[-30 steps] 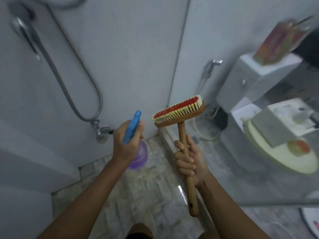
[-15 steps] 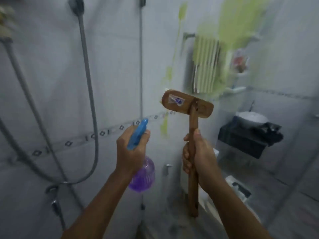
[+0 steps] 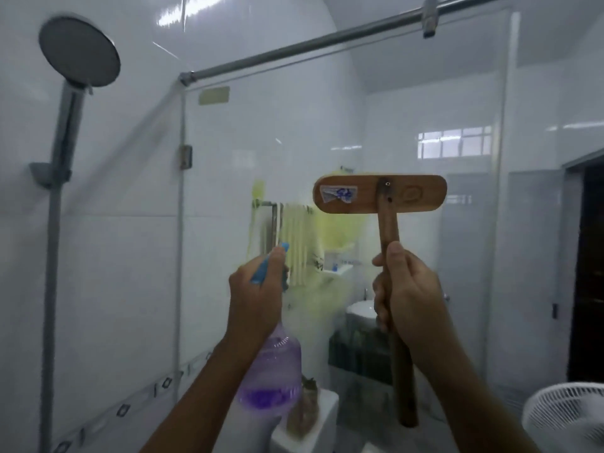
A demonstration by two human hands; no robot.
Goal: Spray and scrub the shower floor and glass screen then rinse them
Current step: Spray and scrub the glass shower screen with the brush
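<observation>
Left hand [image 3: 258, 299] grips a purple spray bottle [image 3: 269, 377]; right hand [image 3: 407, 289] clutches a wooden scrub brush [image 3: 380, 193] raised before the glass screen [image 3: 261, 152].

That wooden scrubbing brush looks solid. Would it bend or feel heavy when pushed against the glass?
Probably stiff: the brush has a thick wooden head and handle. Likely moderately light, since the right hand alone holds it upright. It may feel top-heavy, the wide head sitting well above the grip.
</observation>
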